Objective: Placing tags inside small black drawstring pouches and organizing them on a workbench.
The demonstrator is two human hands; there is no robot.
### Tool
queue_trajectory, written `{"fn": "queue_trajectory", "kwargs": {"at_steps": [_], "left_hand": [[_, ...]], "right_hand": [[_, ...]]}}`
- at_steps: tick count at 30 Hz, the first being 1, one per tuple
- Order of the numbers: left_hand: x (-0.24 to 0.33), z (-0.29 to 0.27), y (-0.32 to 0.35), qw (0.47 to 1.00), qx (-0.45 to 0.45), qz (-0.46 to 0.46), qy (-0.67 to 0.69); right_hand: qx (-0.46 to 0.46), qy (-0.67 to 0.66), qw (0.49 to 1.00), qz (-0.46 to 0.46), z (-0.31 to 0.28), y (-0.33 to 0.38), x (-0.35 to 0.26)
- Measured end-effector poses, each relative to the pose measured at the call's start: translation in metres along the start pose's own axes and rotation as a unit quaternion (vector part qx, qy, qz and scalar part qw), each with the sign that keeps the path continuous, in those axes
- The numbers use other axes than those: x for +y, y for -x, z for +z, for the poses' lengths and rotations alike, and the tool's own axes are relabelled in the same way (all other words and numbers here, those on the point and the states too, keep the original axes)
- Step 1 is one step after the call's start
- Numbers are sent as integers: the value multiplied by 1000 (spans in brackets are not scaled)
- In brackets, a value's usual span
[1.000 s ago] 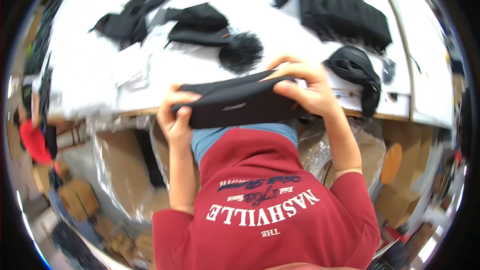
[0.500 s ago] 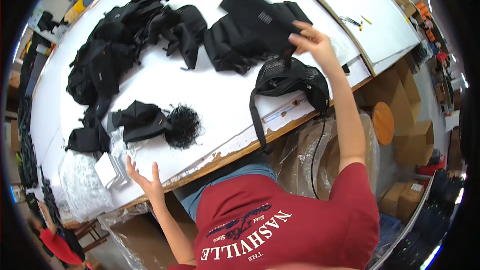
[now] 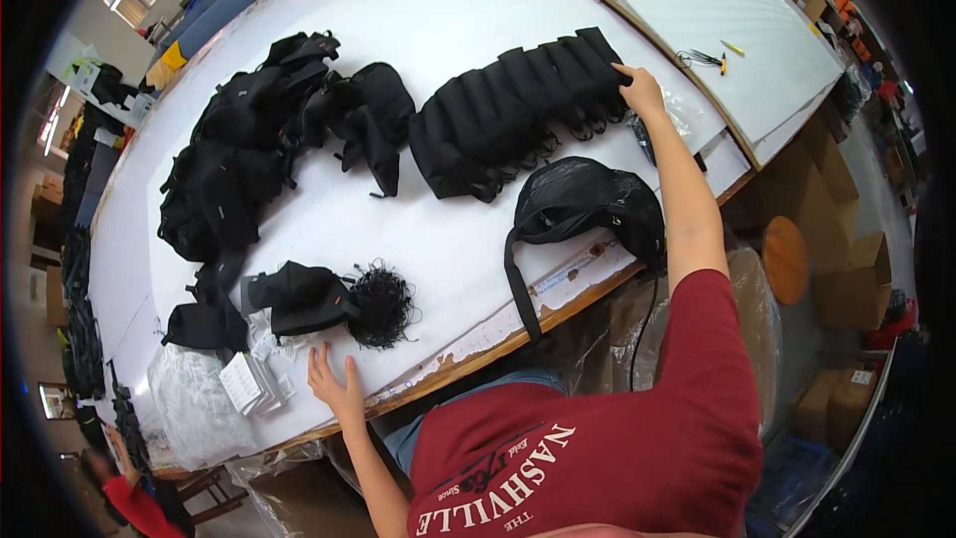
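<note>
The row of black pouches (image 3: 518, 115) lay stacked on edge in the upper middle of the frame, on the white surface (image 3: 448, 10). The right hand (image 3: 640, 90) rested on the row's far right end, fingers curled over the last pouch, apparently to keep the stack from toppling; whether that grip pinched the fabric could not be told. Just below sat a black mesh bag (image 3: 588, 204) with its strap hanging over the surface's edge. At lower left the left hand (image 3: 334, 384) lay flat, fingers spread, holding nothing, likely as a brace, near a small black pouch (image 3: 299, 299) and a tangle of black cord (image 3: 381, 306).
</note>
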State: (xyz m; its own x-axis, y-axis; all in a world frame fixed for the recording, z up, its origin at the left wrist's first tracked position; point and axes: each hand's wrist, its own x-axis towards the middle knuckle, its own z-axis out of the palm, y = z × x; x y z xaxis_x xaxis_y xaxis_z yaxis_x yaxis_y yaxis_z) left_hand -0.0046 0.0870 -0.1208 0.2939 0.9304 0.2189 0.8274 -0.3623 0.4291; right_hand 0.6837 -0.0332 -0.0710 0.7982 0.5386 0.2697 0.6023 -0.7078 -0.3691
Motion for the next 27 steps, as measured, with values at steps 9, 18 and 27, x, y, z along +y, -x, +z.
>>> {"fn": "queue_trajectory", "kwargs": {"at_steps": [9, 18, 27], "left_hand": [[62, 2, -17, 993, 27, 79, 87], [66, 8, -20, 991, 51, 48, 110], [84, -60, -20, 962, 142, -7, 234]], "right_hand": [[31, 45, 989, -140, -1, -11, 4], [44, -132, 963, -231, -80, 122, -144], [-328, -509, 792, -83, -44, 293, -246]]}}
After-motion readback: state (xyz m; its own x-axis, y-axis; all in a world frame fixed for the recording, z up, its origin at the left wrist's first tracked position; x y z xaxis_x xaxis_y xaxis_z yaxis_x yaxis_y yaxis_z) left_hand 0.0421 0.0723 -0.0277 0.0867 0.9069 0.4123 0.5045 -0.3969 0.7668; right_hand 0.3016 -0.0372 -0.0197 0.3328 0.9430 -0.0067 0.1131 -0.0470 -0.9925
